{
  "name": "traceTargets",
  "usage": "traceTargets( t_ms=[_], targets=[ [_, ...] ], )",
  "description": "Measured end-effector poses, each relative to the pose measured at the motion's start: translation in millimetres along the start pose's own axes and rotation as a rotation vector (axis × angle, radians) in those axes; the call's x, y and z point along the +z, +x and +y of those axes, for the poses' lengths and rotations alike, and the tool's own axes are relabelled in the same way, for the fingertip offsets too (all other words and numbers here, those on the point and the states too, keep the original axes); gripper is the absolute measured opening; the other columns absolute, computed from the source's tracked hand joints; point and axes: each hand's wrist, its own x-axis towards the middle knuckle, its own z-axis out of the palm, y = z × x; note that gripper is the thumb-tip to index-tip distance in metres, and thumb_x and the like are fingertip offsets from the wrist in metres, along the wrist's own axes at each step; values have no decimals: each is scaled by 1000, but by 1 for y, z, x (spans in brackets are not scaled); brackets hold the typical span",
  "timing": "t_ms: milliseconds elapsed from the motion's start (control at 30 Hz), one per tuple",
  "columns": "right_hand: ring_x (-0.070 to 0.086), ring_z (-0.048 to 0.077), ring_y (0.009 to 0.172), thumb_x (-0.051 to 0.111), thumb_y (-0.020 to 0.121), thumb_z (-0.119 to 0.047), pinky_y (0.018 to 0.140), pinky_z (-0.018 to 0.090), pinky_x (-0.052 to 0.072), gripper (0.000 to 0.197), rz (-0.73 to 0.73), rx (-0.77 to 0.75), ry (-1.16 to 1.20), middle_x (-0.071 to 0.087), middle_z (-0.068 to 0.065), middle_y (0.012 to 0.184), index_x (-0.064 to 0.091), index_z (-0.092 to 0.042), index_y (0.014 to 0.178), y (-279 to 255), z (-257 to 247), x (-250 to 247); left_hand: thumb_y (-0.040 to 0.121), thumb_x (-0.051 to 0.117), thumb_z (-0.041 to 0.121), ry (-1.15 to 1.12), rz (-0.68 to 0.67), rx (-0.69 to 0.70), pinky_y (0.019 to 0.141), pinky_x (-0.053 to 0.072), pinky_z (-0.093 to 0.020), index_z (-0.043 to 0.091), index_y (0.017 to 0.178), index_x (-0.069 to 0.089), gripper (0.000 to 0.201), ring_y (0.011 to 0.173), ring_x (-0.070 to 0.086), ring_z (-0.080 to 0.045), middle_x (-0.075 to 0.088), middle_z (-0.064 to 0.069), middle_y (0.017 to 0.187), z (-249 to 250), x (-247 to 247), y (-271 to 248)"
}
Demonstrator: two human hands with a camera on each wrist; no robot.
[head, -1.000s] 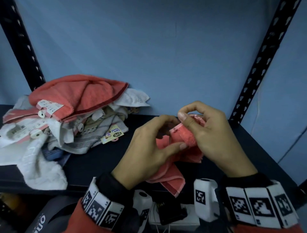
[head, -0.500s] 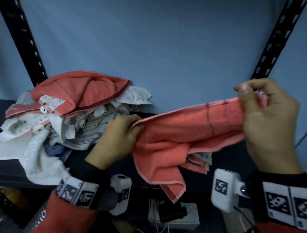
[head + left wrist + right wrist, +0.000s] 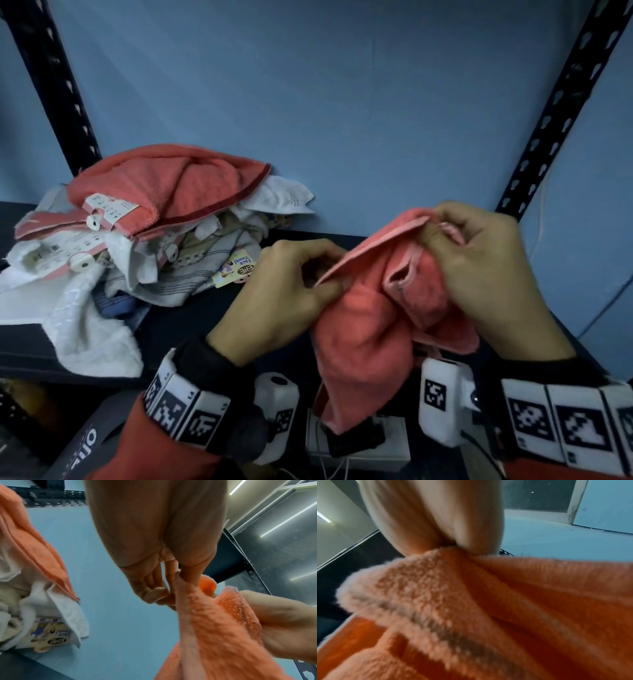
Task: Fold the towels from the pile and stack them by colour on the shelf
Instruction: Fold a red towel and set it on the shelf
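- Above the front edge of the shelf (image 3: 191, 318): left hand (image 3: 284, 291) with fingers curled, thumb and forefinger pinching an edge of the coral towel (image 3: 370, 329).
- Close to its right: right hand (image 3: 486, 270), fingers bent over, pinching a bunched upper corner of the same towel, slightly higher than the left.
- Seen from the left wrist: thumb and fingertips (image 3: 159, 592) nipping a hem of the coral towel (image 3: 205, 622), right hand (image 3: 281, 622) clasping the cloth just beside.
- Seen from the right wrist: coral towel (image 3: 505, 608) gathered tight at the base of the right hand (image 3: 436, 517), fingertips hidden behind the fabric.
- Between the two hands: short stretch of pale hem running upward to the right, rest of the cloth hanging crumpled below, lower end dangling past the shelf front.
- Further left on the shelf, well apart from the hands: pile of towels (image 3: 137, 240), unfolded, a coral one on top, white, striped and blue ones beneath, paper labels showing.
- Behind everything: blue wall (image 3: 342, 102), black perforated uprights (image 3: 561, 102) at either side.
- Below the shelf front: white box (image 3: 359, 445) with dark items on it, partly hidden.
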Motion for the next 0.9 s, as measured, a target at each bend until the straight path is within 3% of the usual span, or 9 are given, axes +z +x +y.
traceTargets(
  t_ms=[133,200,267,333,400,533,633,800,900],
  targets=[
    [44,15,61,67,92,-21,59,32,37,29,310,127,112,51,7,66,61,2,75,4,17,2,92,68,17,216,108,5,75,51,-29,25,101,76,14,81,66,-4,73,11,87,-9,2,2],
    [47,18,62,67,89,-24,60,36,40,27,327,194,183,53,8,69,61,1,80,6,18,5,95,63,17,261,174,-12,70,45,-29,22,97,71,10,75,61,-6,69,9,80,-11,5,2],
    [64,16,64,72,91,-24,63,37,52,12,94,202,149,70,0,77,68,-17,100,3,14,6,98,60,18,223,201,12,65,42,-29,19,91,66,9,69,58,-10,64,6,71,-8,8,0],
    [73,8,85,73,91,-19,78,31,60,41,-293,210,88,75,-6,102,61,-37,126,-3,6,11,100,60,19,179,185,87,61,39,-27,18,88,63,13,65,56,-13,59,3,67,-1,11,0],
    [73,8,93,69,94,-11,89,30,58,37,-491,176,15,75,-5,105,65,-29,125,-8,3,19,100,61,17,150,169,148,63,42,-23,18,93,67,10,68,60,-10,63,6,72,6,15,0],
    [68,19,75,66,94,-8,84,49,54,11,-219,159,-34,73,9,82,71,-12,86,-5,13,23,96,66,13,71,210,137,67,43,-15,21,114,69,20,75,63,-3,65,17,81,0,23,-2],
    [66,26,78,62,97,-10,84,56,55,14,-8,248,215,72,21,87,70,-12,87,-2,14,18,95,66,17,71,59,67,64,44,-24,23,100,65,8,69,61,-11,65,7,76,-6,29,-4],
    [64,14,72,57,100,-7,75,35,55,22,331,337,450,67,2,77,67,-17,83,6,19,7,102,58,26,156,54,9,55,33,-25,15,73,54,32,57,48,-15,49,-1,60,-17,23,-2],
    [66,25,86,56,100,-4,89,49,55,18,355,349,479,72,14,91,66,-19,94,8,25,9,104,56,30,117,63,-75,52,31,-29,13,69,54,39,52,40,-8,44,2,56,-21,10,-1]
  ],
)
